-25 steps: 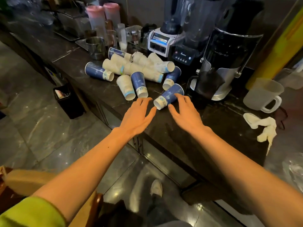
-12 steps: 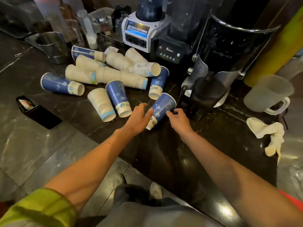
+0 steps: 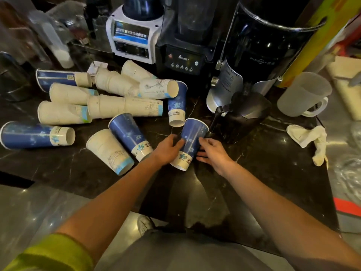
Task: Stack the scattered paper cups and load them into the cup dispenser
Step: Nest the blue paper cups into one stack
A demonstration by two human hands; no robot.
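A blue paper cup (image 3: 192,140) lies tilted on the dark marble counter (image 3: 263,173), rim pointing away from me. My left hand (image 3: 167,150) curls around its left side and my right hand (image 3: 214,154) presses thumb and fingers against its right side, so both hold it. Left of it lie another blue cup (image 3: 130,133) and a white cup (image 3: 108,151). Further back are nested rows of white cups (image 3: 125,105), a blue cup (image 3: 176,103) and a far-left blue cup (image 3: 33,134). I see no recognisable cup dispenser.
A black jug (image 3: 242,116) stands just right of the held cup, under a black machine (image 3: 269,44). Two blenders (image 3: 134,36) line the back. A frosted pitcher (image 3: 301,94) and a crumpled cloth (image 3: 310,139) sit at right. The counter edge runs below my wrists.
Both hands moved forward and closed in on the blue cup from either side; the view came closer over the counter. The cup now sits steeper between my hands.
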